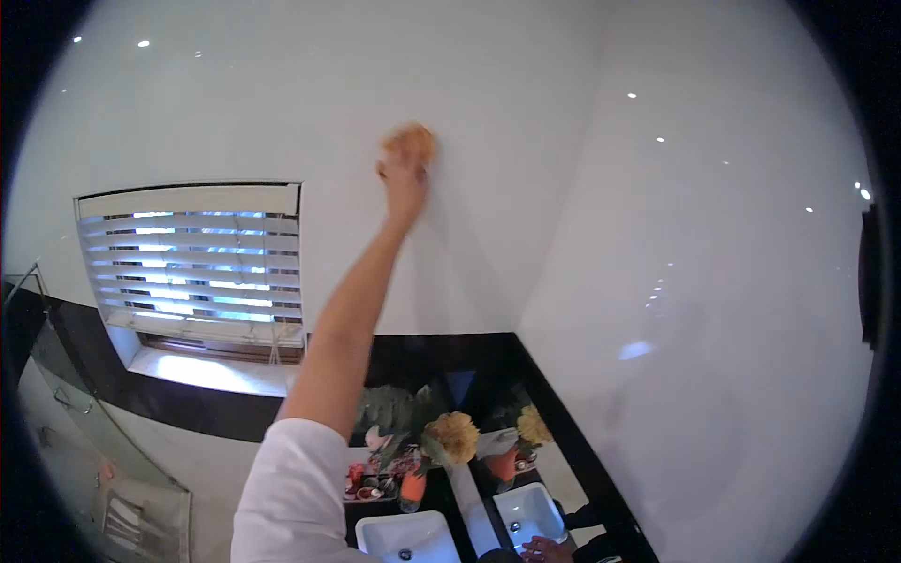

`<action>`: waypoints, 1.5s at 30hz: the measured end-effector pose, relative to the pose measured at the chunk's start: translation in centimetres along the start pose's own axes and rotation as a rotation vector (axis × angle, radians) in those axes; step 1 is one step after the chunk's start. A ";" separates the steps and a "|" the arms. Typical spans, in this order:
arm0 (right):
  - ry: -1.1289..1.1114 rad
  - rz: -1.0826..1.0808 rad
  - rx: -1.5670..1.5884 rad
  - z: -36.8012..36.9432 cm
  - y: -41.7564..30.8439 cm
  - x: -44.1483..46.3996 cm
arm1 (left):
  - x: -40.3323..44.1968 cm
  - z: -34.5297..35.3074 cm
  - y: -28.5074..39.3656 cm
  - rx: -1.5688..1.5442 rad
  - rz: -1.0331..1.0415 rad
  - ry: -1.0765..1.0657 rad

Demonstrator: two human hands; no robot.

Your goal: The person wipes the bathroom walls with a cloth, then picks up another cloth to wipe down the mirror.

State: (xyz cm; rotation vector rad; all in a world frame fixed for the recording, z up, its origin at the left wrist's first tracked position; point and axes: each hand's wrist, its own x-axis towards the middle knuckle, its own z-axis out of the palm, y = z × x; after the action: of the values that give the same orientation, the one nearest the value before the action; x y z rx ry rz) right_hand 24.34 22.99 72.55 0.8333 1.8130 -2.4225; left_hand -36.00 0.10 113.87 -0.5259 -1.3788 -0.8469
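My left hand is raised high against the white wall, with the arm stretched up from a white sleeve. Its fingers are pressed around a crumpled yellow-orange cloth, which lies against the wall right of the window. The hand and cloth are slightly blurred. My right hand is outside the picture. Low in the mirror area, part of a hand shows near dark shapes; whose it is I cannot tell.
A window with slatted blinds is at left, above a dark tile band. Below stand a white sink, a yellow flower and an orange vase, doubled by a black-edged mirror. A glass shower panel is at lower left.
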 end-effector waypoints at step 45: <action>0.281 -0.841 -0.721 22.2 -7.2 4.9 | -41.7 -21.3 24.9 -0.837 0.487 -2.096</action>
State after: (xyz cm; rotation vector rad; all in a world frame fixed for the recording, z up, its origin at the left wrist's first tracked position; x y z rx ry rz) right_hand 8.85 7.01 81.24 0.3729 3.3389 -1.6302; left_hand -2.32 7.83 73.61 -2.7760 -2.3422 -0.1252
